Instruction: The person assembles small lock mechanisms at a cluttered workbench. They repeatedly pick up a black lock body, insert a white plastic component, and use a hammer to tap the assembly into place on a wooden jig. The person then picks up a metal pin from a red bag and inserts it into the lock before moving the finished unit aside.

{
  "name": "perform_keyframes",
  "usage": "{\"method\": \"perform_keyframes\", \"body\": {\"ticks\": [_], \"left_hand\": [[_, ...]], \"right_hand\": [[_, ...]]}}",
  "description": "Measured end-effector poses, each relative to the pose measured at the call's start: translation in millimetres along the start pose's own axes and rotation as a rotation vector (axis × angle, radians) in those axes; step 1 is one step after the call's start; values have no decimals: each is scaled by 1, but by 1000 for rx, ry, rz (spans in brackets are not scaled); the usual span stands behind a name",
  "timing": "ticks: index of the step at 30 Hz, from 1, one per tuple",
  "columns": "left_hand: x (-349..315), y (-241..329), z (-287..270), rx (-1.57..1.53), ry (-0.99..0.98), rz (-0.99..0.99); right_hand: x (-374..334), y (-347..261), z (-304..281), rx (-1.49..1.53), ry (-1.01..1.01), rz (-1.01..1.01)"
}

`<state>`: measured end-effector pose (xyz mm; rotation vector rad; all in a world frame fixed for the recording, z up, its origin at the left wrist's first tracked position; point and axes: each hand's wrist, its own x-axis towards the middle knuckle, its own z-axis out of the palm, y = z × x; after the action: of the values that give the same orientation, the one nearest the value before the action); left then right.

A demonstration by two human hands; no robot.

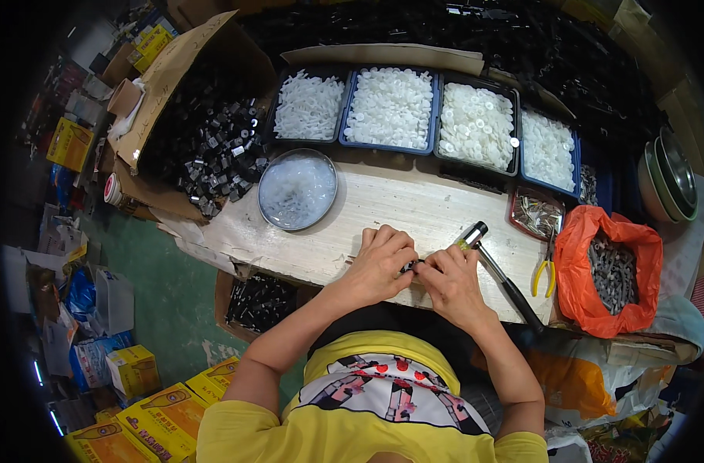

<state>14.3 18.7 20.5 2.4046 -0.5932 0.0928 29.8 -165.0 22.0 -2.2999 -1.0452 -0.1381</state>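
Over the near edge of the pale worktop [367, 185], my two hands meet around a small dark part [411, 266], mostly hidden by the fingers. My left hand [377, 266] is closed on its left side. From the right, the fingertips of my right hand [454, 284] pinch the same part. Just beyond my right hand lies a hammer [514, 295] with a black handle, its head partly behind my fingers. A round metal bowl [264, 202] holding a whitish, grease-like substance stands to the left, beyond my left hand.
Shallow trays [434, 131] of small white plastic parts line the back. At left, a cardboard box [163, 81] holds dark metallic pieces. Yellow-handled pliers [544, 278], a red tray of metal pins [514, 207] and an orange bag [572, 266] of grey parts sit at right.
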Motion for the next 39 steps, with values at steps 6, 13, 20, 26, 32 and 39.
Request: {"method": "perform_keyframes", "body": {"ticks": [6,13,20,26,32,39], "left_hand": [[21,3,-17,171,-279,138],[112,16,-10,92,-154,326],[265,43,73,364,119,245],[285,38,84,325,75,237],[281,32,53,-129,-5,-7],[285,30,51,-143,-35,-11]], "right_hand": [[-2,12,-11,69,-27,10],[-19,75,-58,-57,351,284],[-19,128,-76,-478,224,553],[-6,146,-67,-546,96,557],[-3,142,-70,-549,10,595],[-6,142,-78,-522,56,556]]}}
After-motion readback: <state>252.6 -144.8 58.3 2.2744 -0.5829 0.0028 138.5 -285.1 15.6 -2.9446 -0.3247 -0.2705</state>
